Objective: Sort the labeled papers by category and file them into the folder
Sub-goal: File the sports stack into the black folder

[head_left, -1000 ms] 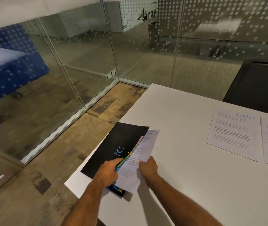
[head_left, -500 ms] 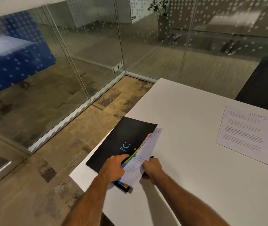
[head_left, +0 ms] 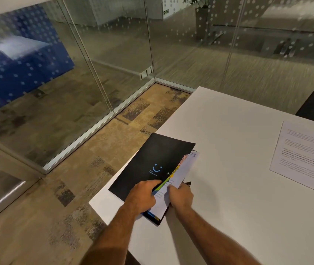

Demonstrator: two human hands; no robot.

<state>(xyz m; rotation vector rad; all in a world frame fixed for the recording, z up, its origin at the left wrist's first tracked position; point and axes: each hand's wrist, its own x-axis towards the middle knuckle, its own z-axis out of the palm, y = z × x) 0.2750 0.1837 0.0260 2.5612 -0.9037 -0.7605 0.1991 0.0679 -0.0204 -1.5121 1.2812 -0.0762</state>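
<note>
Hands working at table [head_left: 228, 131] corner: left hand [head_left: 141, 197] pressing folder [head_left: 152, 159] cover, fingers bent; right hand [head_left: 181, 196] pinching paper [head_left: 183, 169] beside it.

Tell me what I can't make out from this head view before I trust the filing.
- Sheet being slid into the black folder: its heading is mostly under the cover; only the last letters show.
- ADMIN paper: cut off by the right edge; body text too small.
- Folder tab labels: too small, partly behind the left hand.
- Right hand: fingertips hidden.
</note>
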